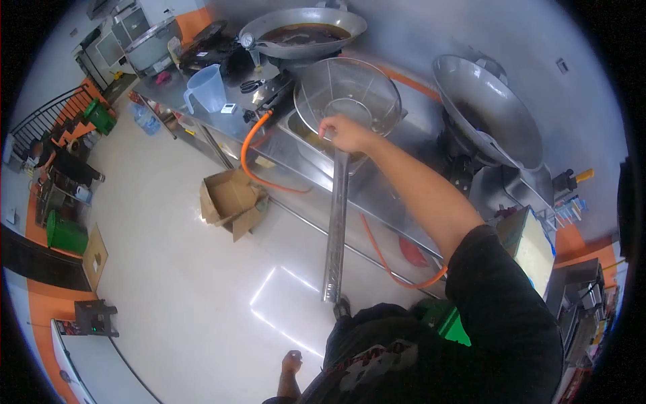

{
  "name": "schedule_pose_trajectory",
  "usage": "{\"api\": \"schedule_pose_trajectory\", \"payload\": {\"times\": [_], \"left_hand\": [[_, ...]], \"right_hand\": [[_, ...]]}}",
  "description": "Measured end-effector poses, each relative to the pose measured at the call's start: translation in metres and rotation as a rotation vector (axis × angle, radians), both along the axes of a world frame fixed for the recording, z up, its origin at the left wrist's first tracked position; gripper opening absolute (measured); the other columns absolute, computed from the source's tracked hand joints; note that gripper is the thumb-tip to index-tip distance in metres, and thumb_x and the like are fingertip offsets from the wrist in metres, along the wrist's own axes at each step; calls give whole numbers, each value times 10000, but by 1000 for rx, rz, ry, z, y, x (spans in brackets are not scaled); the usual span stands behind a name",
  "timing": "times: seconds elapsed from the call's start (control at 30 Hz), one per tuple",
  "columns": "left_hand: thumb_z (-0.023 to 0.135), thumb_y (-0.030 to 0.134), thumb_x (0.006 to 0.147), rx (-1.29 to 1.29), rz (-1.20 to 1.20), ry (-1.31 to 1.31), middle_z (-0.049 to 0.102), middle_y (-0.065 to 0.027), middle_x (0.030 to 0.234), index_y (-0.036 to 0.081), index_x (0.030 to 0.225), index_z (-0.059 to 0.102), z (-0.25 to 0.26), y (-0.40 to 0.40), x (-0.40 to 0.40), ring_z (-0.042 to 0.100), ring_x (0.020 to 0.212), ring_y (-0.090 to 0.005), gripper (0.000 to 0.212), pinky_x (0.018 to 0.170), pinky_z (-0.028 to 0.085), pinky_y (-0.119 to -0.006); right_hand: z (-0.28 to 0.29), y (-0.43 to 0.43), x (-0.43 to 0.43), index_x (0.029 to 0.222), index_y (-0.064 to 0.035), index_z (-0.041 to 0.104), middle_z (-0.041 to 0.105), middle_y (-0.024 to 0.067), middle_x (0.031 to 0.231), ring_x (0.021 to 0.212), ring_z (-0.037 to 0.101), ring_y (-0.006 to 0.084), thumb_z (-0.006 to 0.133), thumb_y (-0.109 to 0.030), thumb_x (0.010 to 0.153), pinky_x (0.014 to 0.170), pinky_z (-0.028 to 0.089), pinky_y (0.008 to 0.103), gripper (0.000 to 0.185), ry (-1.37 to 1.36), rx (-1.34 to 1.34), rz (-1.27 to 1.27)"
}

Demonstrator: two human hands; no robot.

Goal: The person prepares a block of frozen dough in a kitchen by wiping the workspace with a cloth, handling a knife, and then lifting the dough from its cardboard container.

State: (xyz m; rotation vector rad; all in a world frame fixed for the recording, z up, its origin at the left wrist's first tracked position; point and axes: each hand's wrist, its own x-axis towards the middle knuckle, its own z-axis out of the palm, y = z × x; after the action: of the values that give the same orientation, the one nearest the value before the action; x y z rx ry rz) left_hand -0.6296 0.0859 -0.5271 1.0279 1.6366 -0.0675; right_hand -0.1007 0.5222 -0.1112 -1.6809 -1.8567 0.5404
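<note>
A large round wire-mesh strainer (376, 96) with a long metal handle (335, 227) lies over a rectangular steel pan (323, 169) on the counter. Its handle juts past the counter's front edge towards me. Where basket and handle meet, my right hand (347, 134) bends over the near rim, fingers curled down. Whether it grips the strainer or something small is hidden by the fingers. My left hand (291, 362) hangs low at my side, away from the counter, with curled fingers and nothing visible in it. Yellowish contents show partly inside the pan.
A wok of dark liquid (308, 34) stands behind the strainer, another wok (484, 108) to the right. A clear plastic jug (208, 88) and scissors (251, 86) are left. Below are an orange hose (245, 156) and an open cardboard box (232, 197). Another person (70, 161) bends far left.
</note>
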Motion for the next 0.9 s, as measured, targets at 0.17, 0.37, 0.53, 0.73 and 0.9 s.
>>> {"api": "schedule_pose_trajectory", "payload": {"times": [0.17,0.37,0.53,0.73,0.9], "left_hand": [[666,169,805,-32,109,-31,705,-134,1012,123,1026,671,-2,19,5,682,942,-281,226,839,534,-377],[637,195,829,-24,150,-73,711,-125,986,111,1031,673,4,10,5,683,930,-276,221,850,532,-370],[574,214,914,-51,-10,-13,676,-149,985,30,1111,613,-7,-9,-8,672,888,-250,272,733,569,-365],[602,289,845,-185,122,79,716,-123,942,111,1036,689,15,-11,2,690,869,-260,276,814,530,-367],[610,285,839,-139,54,77,718,-117,950,118,1045,691,14,-2,6,687,900,-247,277,819,532,-365]], "right_hand": [[-12,-2,0,940,-107,715,659,203,878,949,631,363,550,40,707,835,492,428,322,-131,43,-50],[-22,11,-11,939,-1,688,617,168,692,693,636,357,556,-118,805,703,519,441,222,-61,-369,-266],[-14,12,-4,975,-21,652,433,8,556,434,398,113,558,-258,901,376,312,303,266,698,-725,-373],[10,1,5,1059,-31,618,298,-105,567,443,259,6,518,-367,949,383,172,186,367,915,-977,-352],[9,0,20,1039,-32,642,393,-85,588,481,367,46,533,-405,951,413,303,214,399,1083,-986,-220]]}}
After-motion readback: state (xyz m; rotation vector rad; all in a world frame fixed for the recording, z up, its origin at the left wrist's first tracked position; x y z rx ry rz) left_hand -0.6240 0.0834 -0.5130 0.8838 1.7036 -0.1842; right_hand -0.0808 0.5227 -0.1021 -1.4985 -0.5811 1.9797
